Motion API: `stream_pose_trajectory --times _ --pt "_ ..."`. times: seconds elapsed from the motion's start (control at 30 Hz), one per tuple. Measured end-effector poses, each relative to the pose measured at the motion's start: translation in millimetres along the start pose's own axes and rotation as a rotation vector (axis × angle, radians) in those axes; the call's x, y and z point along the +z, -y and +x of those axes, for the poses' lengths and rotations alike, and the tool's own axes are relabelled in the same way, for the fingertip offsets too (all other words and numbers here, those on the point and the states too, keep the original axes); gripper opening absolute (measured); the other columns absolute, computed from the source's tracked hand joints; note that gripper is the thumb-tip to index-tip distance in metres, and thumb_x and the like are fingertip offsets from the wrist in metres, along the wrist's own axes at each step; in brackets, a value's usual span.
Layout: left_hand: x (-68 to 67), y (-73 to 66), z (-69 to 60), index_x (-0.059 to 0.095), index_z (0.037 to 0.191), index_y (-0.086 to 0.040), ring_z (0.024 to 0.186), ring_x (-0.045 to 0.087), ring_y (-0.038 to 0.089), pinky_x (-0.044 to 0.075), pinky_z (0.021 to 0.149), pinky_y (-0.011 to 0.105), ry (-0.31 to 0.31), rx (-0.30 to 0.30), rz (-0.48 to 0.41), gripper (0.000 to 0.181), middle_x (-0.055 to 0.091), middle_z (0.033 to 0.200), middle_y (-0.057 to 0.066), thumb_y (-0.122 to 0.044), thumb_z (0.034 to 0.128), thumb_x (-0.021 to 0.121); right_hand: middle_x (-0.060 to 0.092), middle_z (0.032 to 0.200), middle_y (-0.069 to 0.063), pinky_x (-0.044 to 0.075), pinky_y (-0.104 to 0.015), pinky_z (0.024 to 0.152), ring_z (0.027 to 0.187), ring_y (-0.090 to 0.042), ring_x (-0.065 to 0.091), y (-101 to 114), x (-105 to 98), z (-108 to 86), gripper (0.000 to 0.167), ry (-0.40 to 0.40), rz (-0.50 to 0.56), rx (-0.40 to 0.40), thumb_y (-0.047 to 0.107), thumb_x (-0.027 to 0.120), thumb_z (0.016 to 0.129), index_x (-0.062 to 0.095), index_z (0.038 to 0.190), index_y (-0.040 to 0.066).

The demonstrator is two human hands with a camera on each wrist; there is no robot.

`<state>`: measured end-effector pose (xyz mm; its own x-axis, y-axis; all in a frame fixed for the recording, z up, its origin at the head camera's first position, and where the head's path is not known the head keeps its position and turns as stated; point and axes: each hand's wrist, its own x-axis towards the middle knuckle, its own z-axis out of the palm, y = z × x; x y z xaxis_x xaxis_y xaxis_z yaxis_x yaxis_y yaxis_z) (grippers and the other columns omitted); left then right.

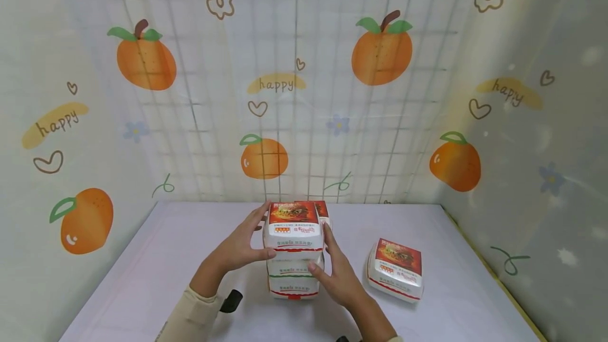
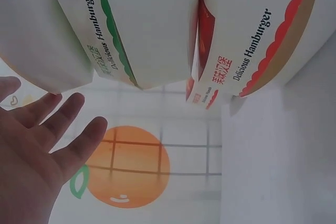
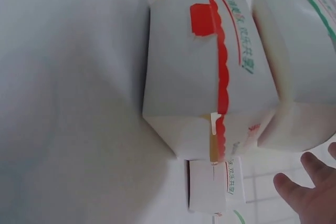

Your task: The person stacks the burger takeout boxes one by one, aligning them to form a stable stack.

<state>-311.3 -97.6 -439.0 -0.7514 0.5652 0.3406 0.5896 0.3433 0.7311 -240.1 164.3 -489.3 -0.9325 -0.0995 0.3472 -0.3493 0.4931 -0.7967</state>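
The white cardboard hamburger box with a red picture lid [image 1: 295,234] is on top of a stack, between the left hand [image 1: 239,247] and the right hand [image 1: 343,277]. Both hands have fingers spread wide at its sides; the right thumb reaches lower, near the white green-trimmed box [image 1: 290,268].

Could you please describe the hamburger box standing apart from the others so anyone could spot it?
On the pale table, look right of the right hand. The hamburger box there bears a burger picture and red trim; unlike the stacked boxes, it sits alone.
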Motion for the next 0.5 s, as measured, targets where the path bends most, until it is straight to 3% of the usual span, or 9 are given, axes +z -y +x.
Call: stream_pose_trajectory --times 0.13,0.33,0.5 --pt "-0.7 -0.3 0.1 0.01 0.155 -0.04 0.135 0.033 0.015 0.036 0.106 0.046 0.003 -0.016 -0.005 0.105 0.024 0.155 -0.012 -0.051 0.0755 0.078 0.019 0.16 0.001 0.029 -0.061 0.106 0.142 -0.031 0.027 -3 -3 3.7 0.089 -0.012 0.009 -0.062 0.042 0.061 0.09 0.008 0.158 0.022" --pt "-0.7 0.4 -0.9 0.011 0.154 -0.042 0.135 0.033 0.015 0.036 0.106 0.046 -0.007 -0.036 0.001 0.106 0.025 0.153 -0.013 -0.053 0.0737 0.078 0.018 0.16 0.006 0.029 -0.059 0.107 0.143 -0.027 0.025 -7 -11 6.9 0.085 -0.02 0.02 -0.109 0.045 0.059 0.091 0.007 0.157 0.034" --pt "-1.4 -1.4 -2.1 0.011 0.154 -0.041 0.135 0.032 0.014 0.035 0.107 0.046 -0.015 -0.024 0.013 0.107 0.024 0.155 -0.011 -0.054 0.0726 0.079 0.017 0.161 0.0 0.028 -0.062 0.106 0.143 -0.031 0.025 -13 -17 10.3 0.078 -0.037 0.057 -0.156 0.049 0.054 0.095 0.011 0.157 0.031"
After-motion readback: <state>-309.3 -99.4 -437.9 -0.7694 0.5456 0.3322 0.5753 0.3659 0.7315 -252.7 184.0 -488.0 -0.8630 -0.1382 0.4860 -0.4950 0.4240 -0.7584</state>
